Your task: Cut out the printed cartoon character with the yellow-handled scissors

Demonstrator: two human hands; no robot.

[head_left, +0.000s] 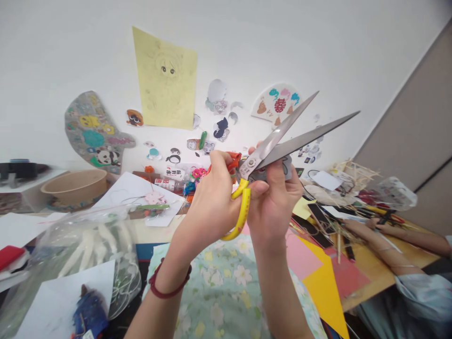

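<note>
A large pair of scissors (253,163) is held up in front of me, its two steel blades spread and pointing to the upper right. My left hand (212,195), with a dark red band on the wrist, is closed on the orange and yellow handles. Close beside it, my right hand (273,202) pinches a small grey cutout (286,168) with dark lines on it. The cutout lies behind the lower blade, and fingers and blade hide part of it. Whether the blade touches it, I cannot tell. Below both hands spreads a green floral cloth (215,292).
Left of me lie a plastic bag (84,245) of white items, a blue figure (90,313) on paper and a tan bowl (76,184). Coloured paper (323,282) lies right. Another person's hands (381,228) work at the right-hand table. Drawings and stickers cover the wall.
</note>
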